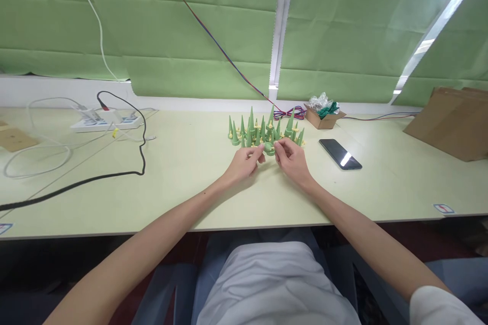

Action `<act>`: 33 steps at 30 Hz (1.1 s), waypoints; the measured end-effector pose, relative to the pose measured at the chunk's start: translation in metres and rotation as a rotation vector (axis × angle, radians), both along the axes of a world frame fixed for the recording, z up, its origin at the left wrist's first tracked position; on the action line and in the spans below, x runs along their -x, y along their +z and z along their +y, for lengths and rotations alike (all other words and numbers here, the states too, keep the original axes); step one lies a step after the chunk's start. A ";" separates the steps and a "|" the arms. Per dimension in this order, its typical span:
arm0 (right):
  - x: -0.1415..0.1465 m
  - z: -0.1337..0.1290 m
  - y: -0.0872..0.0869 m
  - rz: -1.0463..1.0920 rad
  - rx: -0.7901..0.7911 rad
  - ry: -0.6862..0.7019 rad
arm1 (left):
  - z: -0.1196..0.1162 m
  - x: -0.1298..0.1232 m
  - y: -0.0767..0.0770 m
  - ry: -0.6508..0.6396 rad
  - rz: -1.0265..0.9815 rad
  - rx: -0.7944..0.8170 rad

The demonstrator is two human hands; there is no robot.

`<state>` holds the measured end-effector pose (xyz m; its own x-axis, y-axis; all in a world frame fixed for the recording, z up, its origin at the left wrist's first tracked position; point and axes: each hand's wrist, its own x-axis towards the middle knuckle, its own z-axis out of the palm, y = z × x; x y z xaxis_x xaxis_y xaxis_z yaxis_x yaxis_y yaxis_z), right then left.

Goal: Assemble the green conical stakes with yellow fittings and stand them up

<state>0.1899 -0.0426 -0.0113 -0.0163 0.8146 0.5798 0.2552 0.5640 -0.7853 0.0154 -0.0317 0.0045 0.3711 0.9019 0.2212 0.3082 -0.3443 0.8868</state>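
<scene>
Several green cones (pixel 251 123) with small yellow pieces stand in a cluster on the pale table. At the front of this cluster is a small rounded green piece (pixel 269 149), between my two hands. My left hand (pixel 247 161) has its thumb and fingers pressed together at the left side of that piece. From the right, my right hand (pixel 290 157) pinches at its other side, thumb against fingers. The fingertips hide part of the piece and the bases of the nearest cones.
A black phone (pixel 340 154) lies to the right. Behind it stands a small cardboard box (pixel 323 120) with plastic and green material. Brown cardboard (pixel 452 122) is at far right. A power strip (pixel 107 123) and cables (pixel 95 177) lie at left.
</scene>
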 end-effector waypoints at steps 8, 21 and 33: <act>-0.001 -0.003 0.001 -0.025 0.019 0.083 | 0.004 0.003 -0.002 -0.101 -0.095 0.129; 0.000 -0.005 0.004 -0.092 0.048 0.082 | 0.001 0.004 -0.008 0.017 0.004 -0.271; 0.002 -0.003 0.003 -0.066 0.044 0.049 | 0.003 0.001 -0.010 0.028 0.024 -0.344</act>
